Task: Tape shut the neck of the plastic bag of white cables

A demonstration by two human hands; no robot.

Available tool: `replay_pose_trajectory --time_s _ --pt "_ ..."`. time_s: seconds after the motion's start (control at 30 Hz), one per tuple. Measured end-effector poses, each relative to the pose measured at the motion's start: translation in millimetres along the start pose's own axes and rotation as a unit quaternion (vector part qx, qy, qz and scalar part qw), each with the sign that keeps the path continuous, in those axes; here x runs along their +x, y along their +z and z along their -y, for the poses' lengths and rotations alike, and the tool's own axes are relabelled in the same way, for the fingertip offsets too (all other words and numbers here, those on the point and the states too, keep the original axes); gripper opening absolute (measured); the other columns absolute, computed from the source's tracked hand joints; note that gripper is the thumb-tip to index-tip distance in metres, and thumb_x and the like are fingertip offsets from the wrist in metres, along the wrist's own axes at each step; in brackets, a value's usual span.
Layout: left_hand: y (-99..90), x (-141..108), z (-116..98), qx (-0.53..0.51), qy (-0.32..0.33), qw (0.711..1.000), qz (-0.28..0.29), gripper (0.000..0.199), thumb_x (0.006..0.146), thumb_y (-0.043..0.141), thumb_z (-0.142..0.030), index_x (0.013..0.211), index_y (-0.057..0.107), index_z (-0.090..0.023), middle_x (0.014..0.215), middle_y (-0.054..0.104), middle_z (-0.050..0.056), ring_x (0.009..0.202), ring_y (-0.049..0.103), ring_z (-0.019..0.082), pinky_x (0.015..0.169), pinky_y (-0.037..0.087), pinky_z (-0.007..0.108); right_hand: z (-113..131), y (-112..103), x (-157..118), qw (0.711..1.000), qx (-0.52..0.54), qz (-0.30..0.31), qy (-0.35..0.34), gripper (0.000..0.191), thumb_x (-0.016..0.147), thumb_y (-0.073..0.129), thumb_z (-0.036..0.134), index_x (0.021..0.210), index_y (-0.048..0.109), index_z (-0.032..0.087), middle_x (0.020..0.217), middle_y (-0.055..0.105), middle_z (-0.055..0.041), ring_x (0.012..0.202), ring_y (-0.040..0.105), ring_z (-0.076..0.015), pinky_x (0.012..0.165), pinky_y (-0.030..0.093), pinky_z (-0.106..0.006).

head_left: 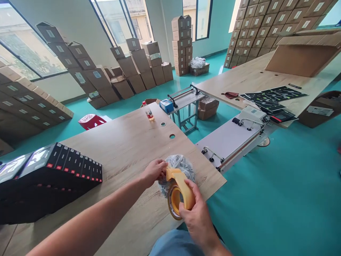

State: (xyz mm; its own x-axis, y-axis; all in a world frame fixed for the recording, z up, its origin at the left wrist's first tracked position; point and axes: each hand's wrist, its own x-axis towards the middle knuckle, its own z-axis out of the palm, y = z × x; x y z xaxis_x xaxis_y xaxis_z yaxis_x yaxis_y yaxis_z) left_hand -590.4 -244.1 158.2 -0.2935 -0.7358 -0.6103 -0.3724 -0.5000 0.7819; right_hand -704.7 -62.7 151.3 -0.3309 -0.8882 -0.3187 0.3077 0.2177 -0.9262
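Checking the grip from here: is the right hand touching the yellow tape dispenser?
Touching. The head view plainly shows the right hand closed around the handle of the yellow tape dispenser, with no gap between them.

— What colours sit at the bench's near edge?
— A yellow-orange tape dispenser [186, 190], a tan tape roll [173, 202] and crumpled clear plastic [178, 169].
— And the bench [128, 142] itself?
— Pale wood, streaked with brown grain.
— The boxes [53, 170] along its left edge?
— Black, with a row of small red marks.
— Beyond the far left corner?
— A red-and-white stool [91, 121] on a teal floor [266, 202]
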Motion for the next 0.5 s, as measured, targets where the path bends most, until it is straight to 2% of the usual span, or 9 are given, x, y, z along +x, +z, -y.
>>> replay_pose_trajectory --time_s 0.1,0.17,0.23,0.27,0.33,0.37,0.4,0.43,0.5 --pt "-14.7 -14.3 -9.4 0.071 0.081 0.993 0.051 0.039 0.074 0.080 -0.036 0.105 0.063 -0.019 0.065 0.063 -0.002 0.053 0.058 0.014 0.046 0.044 0.021 -8.6 -12.5 1.2 1.000 0.018 -0.007 -0.006 0.069 0.065 0.068 0.023 0.133 0.056 0.022 0.134 0.065 -0.0085 0.123 0.062 -0.0285 0.103 0.054 -0.038" --pt "-25.9 -22.8 -17.8 0.128 0.139 0.975 0.114 0.045 0.071 0.081 -0.028 0.113 0.068 -0.022 0.092 0.070 0.004 0.075 0.064 0.016 0.060 0.050 0.022 -10.1 -20.7 1.0 0.998 0.061 0.001 0.005 0.068 0.066 0.070 0.026 0.132 0.056 0.022 0.132 0.066 -0.0085 0.123 0.062 -0.0289 0.105 0.053 -0.040" --pt "-33.9 -25.4 -25.6 0.234 0.218 0.930 0.180 0.054 0.070 0.079 -0.019 0.123 0.068 -0.026 0.117 0.067 0.007 0.095 0.062 0.019 0.074 0.049 0.023 -7.8 -27.4 -0.4 0.992 0.121 0.019 0.032 0.068 0.067 0.072 0.028 0.133 0.055 0.022 0.129 0.068 -0.0086 0.119 0.064 -0.0296 0.099 0.056 -0.041" --pt "-35.7 -23.9 -29.2 0.291 0.255 0.899 0.203 0.056 0.071 0.077 -0.016 0.125 0.067 -0.027 0.121 0.065 0.008 0.099 0.061 0.020 0.079 0.048 0.024 -5.2 -29.9 -1.1 0.987 0.150 0.026 0.049 0.069 0.068 0.073 0.028 0.134 0.054 0.023 0.127 0.069 -0.0086 0.117 0.065 -0.0299 0.095 0.058 -0.041" --pt "-34.2 -16.2 -35.6 0.369 0.300 0.850 0.224 0.043 0.074 0.076 -0.017 0.116 0.071 -0.027 0.111 0.067 0.008 0.093 0.059 0.021 0.083 0.044 0.027 1.9 -32.7 -1.9 0.978 0.191 0.032 0.073 0.070 0.068 0.075 0.029 0.134 0.053 0.023 0.126 0.069 -0.0085 0.117 0.065 -0.0301 0.091 0.060 -0.040" --pt "-31.1 -11.1 -38.2 0.380 0.302 0.845 0.225 0.029 0.075 0.077 -0.019 0.103 0.075 -0.025 0.098 0.068 0.008 0.086 0.058 0.020 0.083 0.042 0.028 5.9 -32.8 -1.9 0.976 0.200 0.030 0.077 0.070 0.068 0.077 0.029 0.133 0.053 0.023 0.125 0.070 -0.0085 0.116 0.065 -0.0299 0.091 0.059 -0.040" --pt "-26.5 -6.0 -40.3 0.381 0.297 0.846 0.224 0.014 0.074 0.078 -0.021 0.087 0.074 -0.023 0.085 0.066 0.006 0.077 0.055 0.019 0.081 0.041 0.029 9.9 -32.2 -1.7 0.976 0.201 0.028 0.077 0.070 0.067 0.078 0.030 0.133 0.053 0.023 0.124 0.070 -0.0083 0.116 0.065 -0.0293 0.093 0.058 -0.040" --pt "-20.8 -1.3 -41.7 0.375 0.291 0.852 0.221 0.009 0.072 0.080 -0.022 0.073 0.071 -0.023 0.073 0.061 0.004 0.069 0.051 0.018 0.078 0.040 0.029 13.6 -31.1 -1.5 0.978 0.194 0.022 0.071 0.070 0.068 0.078 0.030 0.133 0.053 0.023 0.124 0.070 -0.0081 0.116 0.065 -0.0287 0.095 0.057 -0.040" --pt "-7.2 5.2 -41.3 0.360 0.278 0.867 0.203 0.025 0.070 0.080 -0.021 0.056 0.060 -0.022 0.058 0.050 0.000 0.059 0.041 0.016 0.071 0.038 0.028 18.5 -28.7 -2.3 0.985 0.163 0.004 0.050 0.072 0.068 0.078 0.032 0.135 0.052 0.023 0.124 0.070 -0.0079 0.116 0.065 -0.0280 0.100 0.055 -0.040"
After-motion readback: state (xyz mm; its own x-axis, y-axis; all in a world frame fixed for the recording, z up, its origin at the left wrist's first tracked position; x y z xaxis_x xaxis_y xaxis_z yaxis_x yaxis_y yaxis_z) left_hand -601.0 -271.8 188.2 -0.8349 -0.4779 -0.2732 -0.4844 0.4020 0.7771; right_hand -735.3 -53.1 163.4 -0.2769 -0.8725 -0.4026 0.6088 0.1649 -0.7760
